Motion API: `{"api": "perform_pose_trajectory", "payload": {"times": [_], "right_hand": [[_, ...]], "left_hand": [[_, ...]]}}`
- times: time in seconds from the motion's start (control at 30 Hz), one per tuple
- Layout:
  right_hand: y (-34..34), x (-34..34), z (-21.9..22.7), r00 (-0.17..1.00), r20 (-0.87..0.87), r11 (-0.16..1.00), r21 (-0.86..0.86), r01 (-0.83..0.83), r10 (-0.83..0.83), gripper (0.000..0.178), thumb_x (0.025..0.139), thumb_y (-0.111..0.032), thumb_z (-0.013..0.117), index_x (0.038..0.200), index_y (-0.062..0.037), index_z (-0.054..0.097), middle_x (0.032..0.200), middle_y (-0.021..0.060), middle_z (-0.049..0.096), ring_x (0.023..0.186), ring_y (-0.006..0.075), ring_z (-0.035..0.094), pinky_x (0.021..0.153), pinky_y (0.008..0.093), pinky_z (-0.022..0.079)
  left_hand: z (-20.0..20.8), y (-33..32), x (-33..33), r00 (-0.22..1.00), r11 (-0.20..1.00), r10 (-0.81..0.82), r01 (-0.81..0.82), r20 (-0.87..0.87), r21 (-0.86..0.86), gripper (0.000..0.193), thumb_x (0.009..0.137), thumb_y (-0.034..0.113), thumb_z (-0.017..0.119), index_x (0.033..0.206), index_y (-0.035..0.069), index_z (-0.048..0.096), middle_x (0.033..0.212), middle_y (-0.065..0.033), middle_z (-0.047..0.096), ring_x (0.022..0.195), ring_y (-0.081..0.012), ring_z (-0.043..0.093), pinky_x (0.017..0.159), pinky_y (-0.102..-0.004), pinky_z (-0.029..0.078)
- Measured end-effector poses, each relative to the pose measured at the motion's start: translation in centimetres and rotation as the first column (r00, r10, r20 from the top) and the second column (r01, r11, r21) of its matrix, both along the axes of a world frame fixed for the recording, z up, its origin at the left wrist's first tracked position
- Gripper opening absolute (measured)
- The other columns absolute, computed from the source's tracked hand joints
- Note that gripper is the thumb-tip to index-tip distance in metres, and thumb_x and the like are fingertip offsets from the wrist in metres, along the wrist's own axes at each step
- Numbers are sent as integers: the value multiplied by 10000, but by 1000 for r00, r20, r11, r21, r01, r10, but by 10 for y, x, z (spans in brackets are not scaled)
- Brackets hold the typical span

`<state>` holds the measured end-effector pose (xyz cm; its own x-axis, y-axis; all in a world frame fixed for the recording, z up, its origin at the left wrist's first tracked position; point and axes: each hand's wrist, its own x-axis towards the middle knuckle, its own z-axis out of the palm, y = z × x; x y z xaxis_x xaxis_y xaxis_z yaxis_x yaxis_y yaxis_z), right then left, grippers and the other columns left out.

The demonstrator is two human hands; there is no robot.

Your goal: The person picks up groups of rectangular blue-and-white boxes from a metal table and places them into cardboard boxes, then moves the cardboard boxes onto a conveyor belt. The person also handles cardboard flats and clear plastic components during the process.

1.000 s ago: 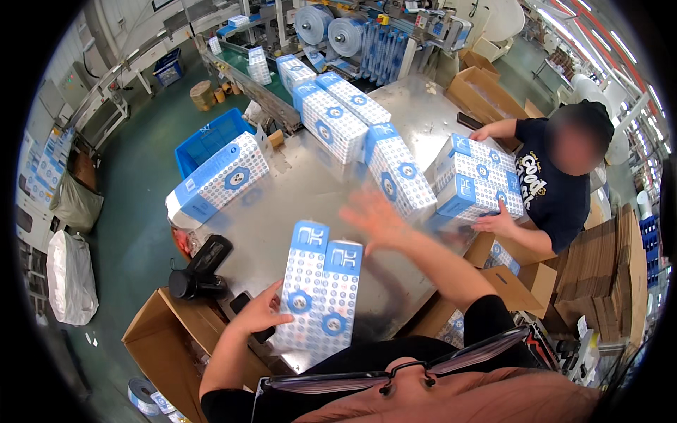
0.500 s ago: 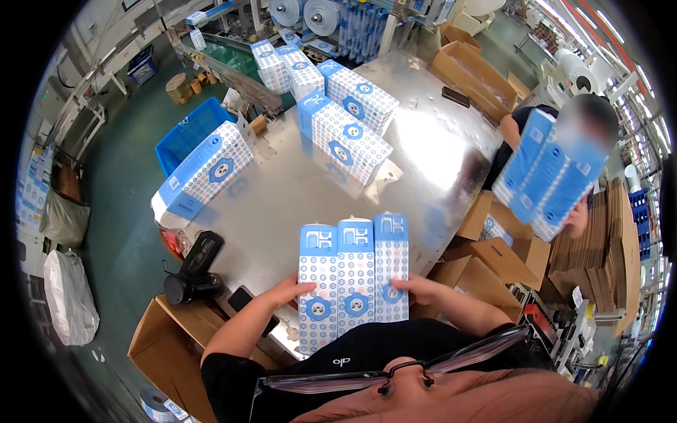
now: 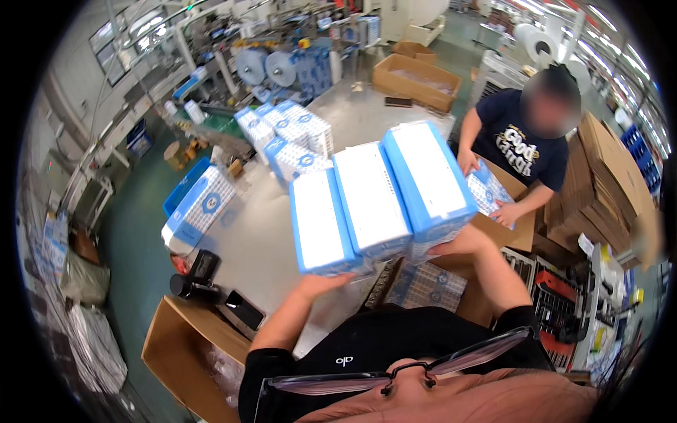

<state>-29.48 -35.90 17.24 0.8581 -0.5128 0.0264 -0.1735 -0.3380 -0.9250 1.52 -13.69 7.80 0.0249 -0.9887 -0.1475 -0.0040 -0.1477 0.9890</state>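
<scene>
Three long blue-and-white wrapped packs (image 3: 371,194), pressed side by side, are raised above the metal table. They are tilted, with plain white faces upward and blue edges. My left hand (image 3: 326,283) grips the row from below at its near left corner. At the near right corner my right hand (image 3: 457,243) clasps the other end, so the row is squeezed between both hands. Some of my fingers are hidden under the packs. Below the right forearm stands an open cardboard carton (image 3: 474,310) with similar patterned packs (image 3: 427,285) inside.
More packs (image 3: 293,134) stand on the metal table (image 3: 257,225), and one lies by the blue bin (image 3: 185,189). Left of me are a black device (image 3: 197,278), a phone (image 3: 245,309) and an open carton (image 3: 180,338). A co-worker (image 3: 525,141) handles a pack at another carton; flattened cardboard (image 3: 599,190) is stacked beyond.
My hands have lifted the three packs away from my body and tipped them, turning white faces up. The view has shifted. The co-worker has lowered the packs into a carton.
</scene>
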Motion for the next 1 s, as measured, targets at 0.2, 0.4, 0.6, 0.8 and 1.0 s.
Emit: {"api": "perform_pose_trajectory", "payload": {"times": [0.2,0.4,0.6,0.8,1.0], "right_hand": [[17,-174,63,996,-81,982,-180,-53,38,1127,619,-273,937,1505,11,301,1406,172,528,1265,241,511,1051,387,414],[8,-234,-116,638,-706,949,-280,145,-306,944,780,-494,776,1539,-143,336,1502,113,474,1392,331,409,1133,481,338],[70,-166,-154,479,-864,879,-341,-334,-153,1201,565,-490,916,1563,-302,274,1656,108,109,1512,421,31,1038,806,220],[64,-180,-166,605,-720,897,-441,-20,-341,896,702,-333,864,1468,-227,411,1549,142,329,1441,387,283,1083,641,343],[98,-227,-238,605,-286,667,-390,635,-743,517,873,-366,644,1260,-35,551,1317,223,552,1273,379,506,1027,494,447]], "left_hand": [[-47,26,-138,926,948,-299,317,-231,42,639,857,305,784,1363,0,543,1321,-127,594,1250,-230,525,1057,-333,414],[-50,34,-173,995,940,-79,52,67,339,284,908,247,740,1065,14,693,802,-27,688,647,-84,622,594,-239,502],[-94,-29,-169,227,907,411,-2,883,-421,506,834,193,755,1263,-24,598,957,-166,707,873,-258,691,799,-363,535],[-114,-75,-155,970,985,-94,58,224,160,772,800,259,779,1431,-21,434,1279,-231,589,1224,-337,561,1053,-385,433],[-129,-62,-196,176,603,-528,767,831,221,1126,599,548,858,1469,21,376,1414,-248,483,1294,-395,481,1084,-455,398]]}}
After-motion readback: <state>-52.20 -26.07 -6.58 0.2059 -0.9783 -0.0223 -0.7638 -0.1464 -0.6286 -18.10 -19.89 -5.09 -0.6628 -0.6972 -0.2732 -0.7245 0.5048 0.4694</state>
